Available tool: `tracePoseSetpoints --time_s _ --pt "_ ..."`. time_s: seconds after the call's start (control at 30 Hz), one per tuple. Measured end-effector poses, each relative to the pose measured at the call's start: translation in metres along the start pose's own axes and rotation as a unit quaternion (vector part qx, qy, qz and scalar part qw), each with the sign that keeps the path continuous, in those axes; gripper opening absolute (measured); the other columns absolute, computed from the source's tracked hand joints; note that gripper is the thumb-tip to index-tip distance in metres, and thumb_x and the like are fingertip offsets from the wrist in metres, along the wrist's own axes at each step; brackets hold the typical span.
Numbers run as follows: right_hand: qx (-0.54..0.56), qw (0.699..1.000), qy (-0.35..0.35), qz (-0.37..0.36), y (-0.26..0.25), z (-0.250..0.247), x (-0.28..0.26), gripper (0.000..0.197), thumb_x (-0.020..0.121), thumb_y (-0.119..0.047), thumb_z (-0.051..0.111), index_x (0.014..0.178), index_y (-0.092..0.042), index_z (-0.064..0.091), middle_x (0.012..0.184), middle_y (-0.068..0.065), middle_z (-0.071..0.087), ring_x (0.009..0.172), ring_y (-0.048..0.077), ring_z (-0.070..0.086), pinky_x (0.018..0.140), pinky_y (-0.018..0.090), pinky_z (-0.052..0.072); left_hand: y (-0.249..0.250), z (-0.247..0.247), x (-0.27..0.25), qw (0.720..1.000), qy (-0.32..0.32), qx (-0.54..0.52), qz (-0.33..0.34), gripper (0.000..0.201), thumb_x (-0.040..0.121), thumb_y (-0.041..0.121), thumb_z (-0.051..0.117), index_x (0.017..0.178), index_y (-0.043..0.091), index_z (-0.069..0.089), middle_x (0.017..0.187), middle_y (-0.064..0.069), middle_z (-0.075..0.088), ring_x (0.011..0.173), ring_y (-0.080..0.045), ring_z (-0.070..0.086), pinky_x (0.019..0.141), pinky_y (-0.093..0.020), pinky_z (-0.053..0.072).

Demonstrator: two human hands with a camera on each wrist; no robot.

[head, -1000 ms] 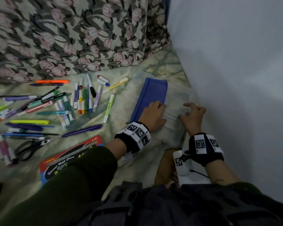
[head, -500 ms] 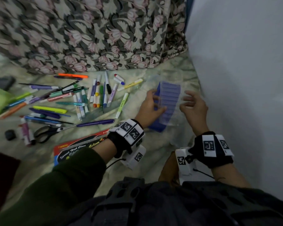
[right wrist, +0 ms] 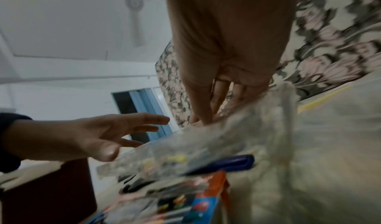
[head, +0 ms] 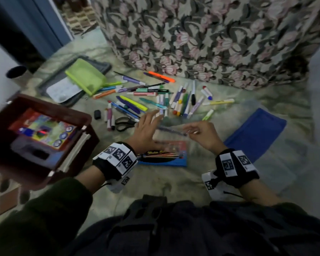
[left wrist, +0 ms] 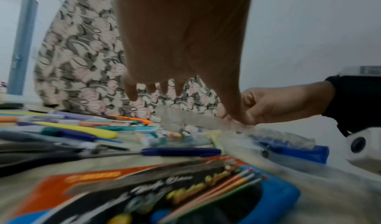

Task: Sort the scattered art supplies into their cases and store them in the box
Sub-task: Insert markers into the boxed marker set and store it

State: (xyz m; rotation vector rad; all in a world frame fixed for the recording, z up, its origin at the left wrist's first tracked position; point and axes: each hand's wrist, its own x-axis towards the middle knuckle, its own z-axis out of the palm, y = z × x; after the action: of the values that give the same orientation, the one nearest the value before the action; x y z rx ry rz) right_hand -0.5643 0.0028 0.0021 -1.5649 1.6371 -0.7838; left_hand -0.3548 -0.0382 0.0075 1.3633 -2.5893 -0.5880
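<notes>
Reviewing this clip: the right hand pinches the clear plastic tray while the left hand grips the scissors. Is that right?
Not quite. The right hand does pinch the clear plastic tray, but the left hand grips nothing: its fingers are spread open in the air. The scissors lie untouched beside it. The head and right wrist views show this.

Box point(head: 44, 115) at left, scattered pens point(head: 151, 100) ahead, pencil pack point(head: 164, 154) between the wrists, flat case point(head: 255, 133) right.

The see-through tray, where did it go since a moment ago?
The right hand took hold of the see-through tray, lifted it off the blue case and carried it left, above the pencil box. The left hand let go and reaches, open, toward the pens. Pens and scissors stayed put.
</notes>
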Motion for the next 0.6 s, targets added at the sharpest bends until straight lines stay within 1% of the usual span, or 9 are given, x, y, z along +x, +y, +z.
tracePoseSetpoints --time_s 0.07,0.13,0.23,0.3,0.37,0.4,0.5,0.53,0.6 --pt "-0.019 0.999 -0.043 -0.022 -0.010 0.016 0.007 0.033 0.081 0.016 0.052 0.106 0.002 0.068 0.103 0.020 0.069 0.094 0.027 0.065 0.075 0.013 0.047 -0.017 -0.001 -0.013 0.998 -0.063 0.026 0.014 0.108 0.063 0.056 0.074 0.147 0.020 0.018 0.154 -0.001 0.014 0.141 -0.020 0.010 0.113 -0.043 0.012" --pt "-0.029 0.996 -0.069 -0.038 -0.016 0.029 0.011 0.034 0.080 0.016 0.050 0.104 0.001 0.069 0.102 0.018 0.069 0.094 0.026 0.065 0.078 0.017 0.048 -0.030 0.002 -0.021 0.993 -0.104 0.055 0.008 0.108 0.064 0.055 0.075 0.147 0.022 0.014 0.154 0.003 0.016 0.142 -0.017 0.009 0.113 -0.038 0.010" --pt "-0.036 0.994 -0.098 -0.034 -0.013 0.043 0.014 0.030 0.082 0.011 0.053 0.103 -0.002 0.069 0.100 0.015 0.070 0.094 0.024 0.065 0.072 0.012 0.046 -0.041 0.007 -0.024 0.988 -0.136 0.075 -0.010 0.105 0.064 0.051 0.076 0.146 0.022 0.017 0.147 -0.002 0.028 0.137 -0.018 0.021 0.111 -0.036 0.016" --pt "-0.049 0.993 -0.104 -0.022 -0.009 0.050 0.015 0.026 0.084 0.005 0.057 0.103 -0.008 0.070 0.100 0.010 0.071 0.095 0.021 0.065 0.075 0.016 0.046 -0.042 0.009 -0.024 0.986 -0.143 0.092 -0.008 0.103 0.064 0.050 0.077 0.145 0.022 0.019 0.141 -0.004 0.031 0.132 -0.020 0.027 0.108 -0.037 0.019" --pt "-0.074 0.993 -0.085 -0.020 -0.005 0.052 0.015 0.023 0.084 -0.006 0.064 0.105 -0.013 0.069 0.103 0.007 0.069 0.098 0.019 0.063 0.076 0.018 0.044 -0.043 0.012 -0.026 0.985 -0.146 0.097 -0.005 0.101 0.065 0.048 0.077 0.145 0.022 0.020 0.138 -0.006 0.030 0.128 -0.021 0.028 0.108 -0.039 0.020" --pt "-0.094 0.992 -0.078 -0.028 -0.003 0.052 0.014 0.028 0.082 -0.015 0.069 0.110 -0.015 0.066 0.107 0.008 0.066 0.102 0.020 0.060 0.080 0.020 0.042 -0.044 0.014 -0.027 0.985 -0.145 0.091 -0.008 0.101 0.065 0.047 0.077 0.145 0.021 0.021 0.138 -0.006 0.030 0.128 -0.022 0.028 0.108 -0.039 0.020" --pt "-0.168 0.977 -0.125 -0.048 0.007 0.050 0.006 0.072 0.070 -0.048 0.075 0.132 -0.024 0.048 0.124 0.007 0.050 0.117 0.021 0.042 0.093 0.027 0.031 -0.050 0.015 -0.029 0.988 -0.140 0.066 -0.014 0.101 0.063 0.048 0.078 0.144 0.019 0.025 0.137 -0.007 0.031 0.126 -0.022 0.029 0.109 -0.038 0.022" --pt "-0.198 0.968 -0.143 -0.058 0.011 0.050 0.002 0.083 0.066 -0.054 0.075 0.137 -0.026 0.042 0.129 0.005 0.045 0.120 0.021 0.037 0.096 0.028 0.028 -0.052 0.015 -0.029 0.988 -0.140 0.066 -0.010 0.100 0.064 0.048 0.077 0.143 0.018 0.025 0.137 -0.008 0.032 0.126 -0.022 0.030 0.109 -0.038 0.023" --pt "-0.241 0.954 -0.160 -0.076 0.020 0.054 -0.006 0.092 0.064 -0.059 0.073 0.141 -0.026 0.035 0.135 0.004 0.040 0.123 0.021 0.033 0.098 0.027 0.025 -0.055 0.015 -0.032 0.988 -0.140 0.069 -0.002 0.097 0.065 0.047 0.076 0.143 0.018 0.025 0.137 -0.007 0.032 0.126 -0.022 0.031 0.109 -0.037 0.024"
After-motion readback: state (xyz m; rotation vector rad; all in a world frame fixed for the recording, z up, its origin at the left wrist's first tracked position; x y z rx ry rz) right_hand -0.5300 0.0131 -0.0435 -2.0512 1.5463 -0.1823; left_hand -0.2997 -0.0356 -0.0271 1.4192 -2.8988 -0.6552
